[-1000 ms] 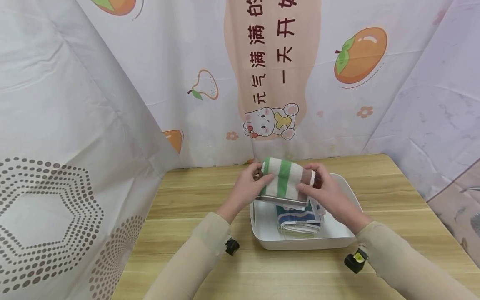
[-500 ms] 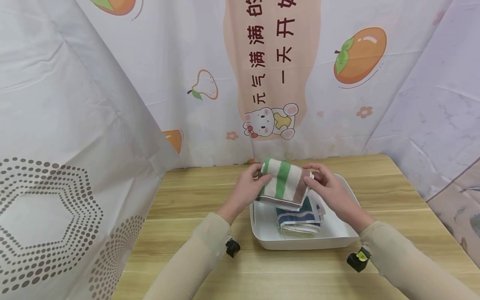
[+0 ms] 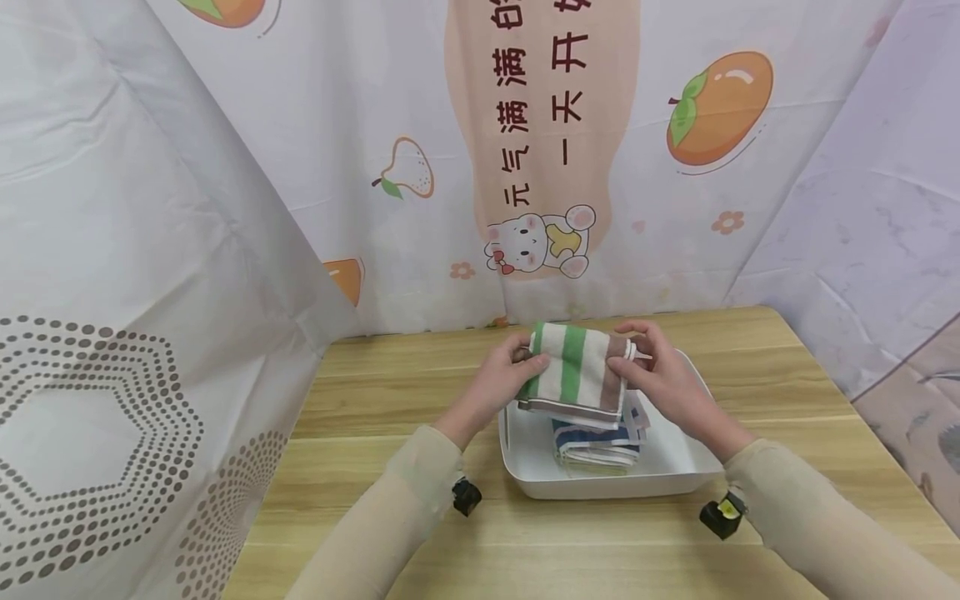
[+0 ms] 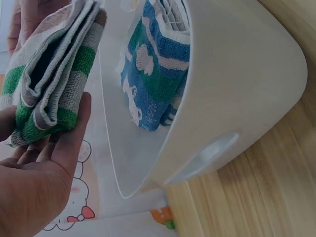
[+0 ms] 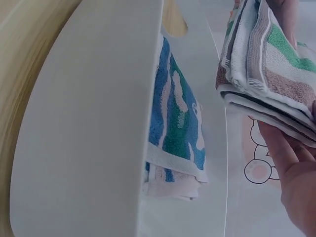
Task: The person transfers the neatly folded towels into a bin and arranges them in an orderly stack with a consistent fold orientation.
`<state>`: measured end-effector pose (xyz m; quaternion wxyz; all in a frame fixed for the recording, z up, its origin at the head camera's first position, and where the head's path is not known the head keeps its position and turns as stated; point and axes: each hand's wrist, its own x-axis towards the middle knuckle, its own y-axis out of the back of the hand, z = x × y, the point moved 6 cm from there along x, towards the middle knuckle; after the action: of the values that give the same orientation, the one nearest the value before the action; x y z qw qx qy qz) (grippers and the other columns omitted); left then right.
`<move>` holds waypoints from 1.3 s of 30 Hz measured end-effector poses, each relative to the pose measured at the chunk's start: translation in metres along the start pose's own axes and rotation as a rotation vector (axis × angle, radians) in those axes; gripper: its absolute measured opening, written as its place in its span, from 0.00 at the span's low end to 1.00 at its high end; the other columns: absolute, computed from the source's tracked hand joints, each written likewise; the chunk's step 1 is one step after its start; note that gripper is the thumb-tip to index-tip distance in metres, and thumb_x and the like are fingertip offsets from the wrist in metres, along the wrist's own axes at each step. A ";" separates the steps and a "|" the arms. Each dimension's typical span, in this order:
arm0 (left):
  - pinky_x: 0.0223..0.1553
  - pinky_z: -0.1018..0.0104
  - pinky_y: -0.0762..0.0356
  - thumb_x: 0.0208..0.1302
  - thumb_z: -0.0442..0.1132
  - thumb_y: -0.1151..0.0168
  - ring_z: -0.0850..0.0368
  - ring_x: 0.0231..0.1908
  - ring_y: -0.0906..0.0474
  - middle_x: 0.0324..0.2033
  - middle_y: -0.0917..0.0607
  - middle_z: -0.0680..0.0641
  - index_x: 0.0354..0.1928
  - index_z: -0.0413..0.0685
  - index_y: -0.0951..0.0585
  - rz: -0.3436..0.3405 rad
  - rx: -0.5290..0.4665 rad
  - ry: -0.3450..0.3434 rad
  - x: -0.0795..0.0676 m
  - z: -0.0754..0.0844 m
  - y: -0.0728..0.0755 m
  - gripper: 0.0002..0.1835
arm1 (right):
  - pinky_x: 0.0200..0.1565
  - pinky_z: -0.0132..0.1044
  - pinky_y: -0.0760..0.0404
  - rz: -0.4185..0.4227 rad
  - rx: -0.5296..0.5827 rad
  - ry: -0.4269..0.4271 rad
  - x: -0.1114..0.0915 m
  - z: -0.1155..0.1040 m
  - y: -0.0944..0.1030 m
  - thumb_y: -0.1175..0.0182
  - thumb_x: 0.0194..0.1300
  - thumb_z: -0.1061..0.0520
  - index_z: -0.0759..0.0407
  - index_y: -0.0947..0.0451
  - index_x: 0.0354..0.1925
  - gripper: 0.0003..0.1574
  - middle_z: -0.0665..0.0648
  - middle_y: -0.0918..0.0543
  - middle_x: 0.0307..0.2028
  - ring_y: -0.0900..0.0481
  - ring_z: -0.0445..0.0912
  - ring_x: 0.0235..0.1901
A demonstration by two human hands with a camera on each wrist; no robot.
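A folded towel (image 3: 573, 375) with green, white and brown stripes is held up between both hands above a white bin. My left hand (image 3: 498, 377) grips its left side, thumb on the near face and fingers behind; the left wrist view shows the folded layers of this towel (image 4: 59, 74) over the fingers. At the brown end, my right hand (image 3: 663, 383) pinches the towel with the thumb in front. Beneath it, inside the white bin (image 3: 525, 483), lies a folded blue and green towel (image 5: 180, 113) with pale patterns, partly hidden in the head view by the striped one.
The bin stands on a wood-grain table (image 3: 390, 400), with an oval handle hole (image 4: 207, 153) in its side. A printed curtain (image 3: 420, 233) hangs along the table's back edge, and a dotted one (image 3: 150, 250) hangs at the left.
The striped towel's right end dipped, then came back level as both hands shifted slightly right. My right fingers have changed their hold at the brown end, where the edges now stand slightly apart.
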<state>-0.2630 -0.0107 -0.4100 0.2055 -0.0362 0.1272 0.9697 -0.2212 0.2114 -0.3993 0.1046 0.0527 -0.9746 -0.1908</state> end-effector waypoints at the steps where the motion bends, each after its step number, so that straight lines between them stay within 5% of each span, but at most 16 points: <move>1: 0.45 0.59 0.25 0.61 0.54 0.41 0.58 0.44 0.23 0.45 0.20 0.54 0.56 0.58 0.28 0.001 0.009 0.007 0.000 0.000 0.000 0.22 | 0.36 0.38 0.19 0.000 0.000 0.004 0.001 0.000 0.000 0.41 0.64 0.48 0.48 0.40 0.61 0.31 0.61 0.23 0.48 0.20 0.50 0.41; 9: 0.47 0.59 0.26 0.60 0.58 0.41 0.61 0.45 0.24 0.48 0.20 0.55 0.57 0.63 0.29 0.024 0.024 0.010 0.001 0.003 -0.002 0.24 | 0.39 0.34 0.21 0.014 0.023 0.017 0.009 -0.001 0.005 0.44 0.66 0.49 0.53 0.37 0.60 0.27 0.61 0.28 0.55 0.26 0.58 0.51; 16: 0.39 0.58 0.21 0.60 0.56 0.40 0.57 0.42 0.21 0.46 0.19 0.54 0.57 0.59 0.28 0.047 -0.069 0.009 0.005 0.011 -0.003 0.24 | 0.44 0.37 0.23 0.028 0.028 -0.083 0.019 0.000 0.015 0.46 0.64 0.39 0.47 0.38 0.65 0.34 0.58 0.30 0.56 0.29 0.54 0.55; 25: 0.37 0.59 0.20 0.61 0.55 0.40 0.55 0.40 0.19 0.43 0.18 0.51 0.56 0.52 0.29 0.093 -0.189 0.059 0.013 0.012 -0.002 0.25 | 0.53 0.43 0.29 -0.093 0.245 -0.180 0.022 0.002 0.016 0.43 0.64 0.43 0.39 0.48 0.69 0.40 0.62 0.33 0.58 0.33 0.51 0.55; 32: 0.36 0.60 0.20 0.62 0.52 0.40 0.53 0.39 0.18 0.42 0.18 0.49 0.59 0.48 0.31 0.122 -0.288 0.085 0.019 0.009 -0.002 0.27 | 0.60 0.56 0.39 -0.161 0.236 -0.235 0.023 0.006 0.013 0.39 0.60 0.43 0.25 0.55 0.69 0.48 0.62 0.35 0.61 0.32 0.54 0.56; 39: 0.35 0.56 0.20 0.61 0.51 0.39 0.51 0.36 0.18 0.40 0.17 0.46 0.61 0.53 0.34 0.115 -0.318 0.136 0.023 0.006 -0.001 0.28 | 0.53 0.44 0.29 -0.115 0.238 -0.224 0.027 0.008 0.015 0.39 0.61 0.44 0.25 0.53 0.68 0.45 0.61 0.31 0.57 0.27 0.51 0.51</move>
<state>-0.2833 0.0006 -0.4069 0.1324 -0.1264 -0.0120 0.9830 -0.2503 0.2238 -0.3959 -0.0229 0.0989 -0.9912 -0.0846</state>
